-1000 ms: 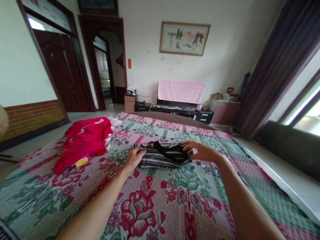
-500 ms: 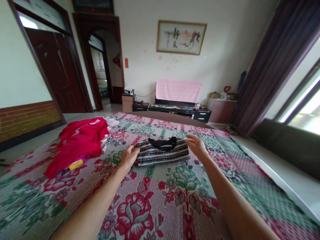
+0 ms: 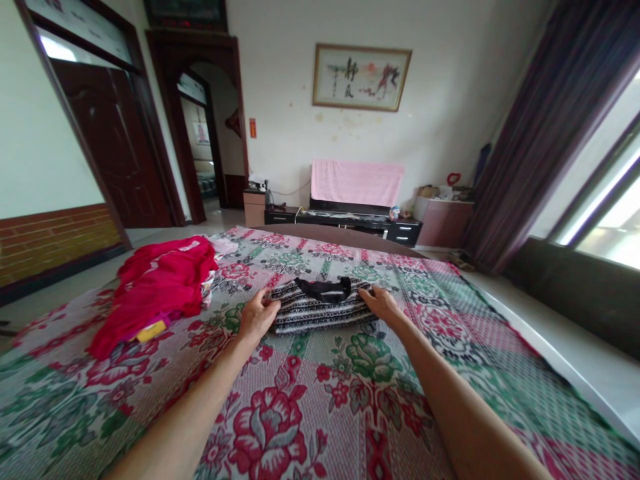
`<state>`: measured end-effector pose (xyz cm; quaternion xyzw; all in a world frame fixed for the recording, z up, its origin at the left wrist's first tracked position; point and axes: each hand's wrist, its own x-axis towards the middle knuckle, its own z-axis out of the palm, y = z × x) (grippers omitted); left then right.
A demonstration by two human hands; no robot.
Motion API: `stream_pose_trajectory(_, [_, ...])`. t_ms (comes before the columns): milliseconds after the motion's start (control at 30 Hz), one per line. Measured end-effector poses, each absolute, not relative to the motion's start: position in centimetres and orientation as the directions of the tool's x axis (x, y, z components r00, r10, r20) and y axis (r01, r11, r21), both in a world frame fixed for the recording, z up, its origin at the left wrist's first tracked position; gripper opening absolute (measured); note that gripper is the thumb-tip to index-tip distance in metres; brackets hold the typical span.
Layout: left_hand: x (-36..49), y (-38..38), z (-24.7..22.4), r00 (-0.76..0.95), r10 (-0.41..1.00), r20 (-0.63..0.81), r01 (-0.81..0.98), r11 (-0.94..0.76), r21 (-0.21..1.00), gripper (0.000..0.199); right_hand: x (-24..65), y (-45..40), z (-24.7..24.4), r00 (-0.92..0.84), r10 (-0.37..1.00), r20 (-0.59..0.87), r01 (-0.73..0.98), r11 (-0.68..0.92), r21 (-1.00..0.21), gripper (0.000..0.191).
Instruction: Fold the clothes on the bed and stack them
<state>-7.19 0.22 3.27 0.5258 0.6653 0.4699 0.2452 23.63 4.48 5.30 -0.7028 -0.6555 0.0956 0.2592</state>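
A black-and-white striped sweater [image 3: 320, 315], folded into a compact bundle, lies on the flowered bedspread [image 3: 320, 400]. Its black neckline faces away from me. At its left end, my left hand [image 3: 259, 315] pinches the edge between thumb and fingers. My right hand [image 3: 383, 305] grips the opposite end near the shoulder, with the thumb on top and some fingers hidden by the cloth.
To the left lies a heap of red clothing [image 3: 160, 280] with a yellow piece [image 3: 151, 331] at its near end. Beyond the bedspread stand a low black cabinet [image 3: 280, 216] and a pink cloth [image 3: 357, 181] draped over something. A dark curtain [image 3: 540, 133] hangs at right.
My right hand has moved left and closed on the sweater's right end, after hovering beside it with fingers apart. My left hand keeps its hold at the left end.
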Motion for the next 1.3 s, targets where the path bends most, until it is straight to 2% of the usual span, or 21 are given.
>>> stream_pose_trajectory(67, [-7.1,0.1,3.6,-0.293,0.936,0.196,0.578,0.01,0.816,0.041,23.3,4.5,5.1,0.129,0.968,0.216,0.869,-0.006,-0.495,0.029])
stream_pose_trajectory(133, [-6.8,0.0,3.8,-0.214,0.959,0.187,0.609,-0.018,0.793,0.039,22.9,4.4,5.0,0.128,0.968,0.216,0.826,0.017,-0.564,0.024])
stream_pose_trajectory(267, [-6.2,0.0,3.9,-0.163,0.972,0.169,0.539,-0.056,0.841,0.057,22.6,3.8,5.1,0.037,0.996,0.077,0.563,0.043,-0.826,0.014])
stream_pose_trajectory(333, [-6.2,0.0,4.0,-0.193,0.969,0.157,0.481,-0.046,0.875,0.062,23.0,3.3,5.6,-0.014,1.0,-0.022,0.398,-0.015,-0.917,0.027])
stream_pose_trajectory(400, [-6.5,0.1,4.1,-0.203,0.97,0.133,0.408,-0.04,0.912,0.056,23.7,2.7,6.5,-0.088,0.991,-0.098,0.297,-0.068,-0.953,0.047])
stream_pose_trajectory(433, [-6.8,0.1,4.1,-0.198,0.973,0.115,0.376,-0.033,0.926,0.05,24.1,2.4,7.0,-0.156,0.979,-0.135,0.289,-0.085,-0.954,0.055])
stream_pose_trajectory(500, [-7.7,0.2,4.3,-0.166,0.982,0.087,0.366,-0.021,0.93,0.038,25.0,1.8,8.1,-0.328,0.915,-0.236,0.372,-0.104,-0.922,0.057])
stream_pose_trajectory(567, [-8.3,0.3,4.4,-0.135,0.986,0.095,0.472,-0.02,0.881,0.029,25.8,1.3,9.1,-0.416,0.838,-0.354,0.535,-0.089,-0.84,0.049])
stream_pose_trajectory(633, [-8.6,0.2,4.6,-0.126,0.98,0.154,0.636,-0.04,0.77,0.026,26.4,1.1,10.0,-0.403,0.827,-0.391,0.679,-0.016,-0.734,0.044])
stream_pose_trajectory(667, [-8.6,0.1,4.6,-0.125,0.972,0.198,0.709,-0.053,0.703,0.025,26.6,1.1,10.3,-0.382,0.855,-0.351,0.724,0.041,-0.689,0.043])
stream_pose_trajectory(733, [-8.4,0.0,4.7,-0.129,0.95,0.283,0.797,-0.071,0.6,0.024,26.5,1.3,10.8,-0.361,0.915,-0.18,0.769,0.183,-0.612,0.044])
stream_pose_trajectory(800, [-8.2,-0.2,4.6,-0.14,0.927,0.347,0.822,-0.086,0.563,0.025,25.7,1.4,10.9,-0.355,0.935,0.025,0.787,0.313,-0.532,0.04])
stream_pose_trajectory(900, [-8.0,-0.2,4.5,-0.162,0.888,0.429,0.791,-0.143,0.594,0.028,23.3,1.3,10.4,-0.393,0.899,0.195,0.813,0.439,-0.383,0.028])
stream_pose_trajectory(1033, [-8.1,-0.1,4.2,-0.13,0.875,0.466,0.682,-0.262,0.683,0.033,20.1,0.6,9.3,-0.429,0.874,0.226,0.857,0.473,-0.204,0.027])
stream_pose_trajectory(1167, [-8.3,0.2,3.9,-0.093,0.928,0.359,0.684,-0.203,0.701,0.035,19.7,0.5,9.0,-0.434,0.88,0.191,0.853,0.47,-0.225,0.019])
stream_pose_trajectory(1300, [-8.2,0.6,3.7,-0.174,0.932,0.319,0.708,-0.107,0.698,0.038,20.3,1.0,9.2,-0.391,0.859,0.331,0.82,0.488,-0.297,0.016])
